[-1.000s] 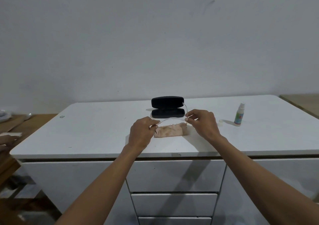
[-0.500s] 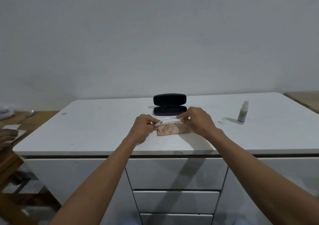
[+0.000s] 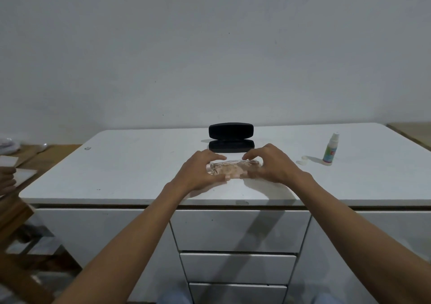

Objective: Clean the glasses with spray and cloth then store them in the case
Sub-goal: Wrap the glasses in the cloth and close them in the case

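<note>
Clear-framed glasses (image 3: 235, 163) are held folded between both hands, just above a pinkish cloth (image 3: 229, 171) that lies on the white cabinet top (image 3: 140, 175). My left hand (image 3: 198, 171) grips the left end of the glasses. My right hand (image 3: 270, 163) grips the right end. Right behind the hands a black glasses case (image 3: 231, 137) stands open, its lid upright. A small spray bottle (image 3: 330, 149) stands at the right, with its loose white cap (image 3: 304, 160) lying beside it.
White drawers (image 3: 240, 231) run below the cabinet top's front edge. A wooden surface with papers (image 3: 14, 166) and another person's hand (image 3: 7, 180) are at the far left. Another wooden top (image 3: 415, 133) adjoins at the right.
The glasses' temples were spread open a second ago; now they lie folded between my hands. Both hands have closed in and lowered toward the cloth.
</note>
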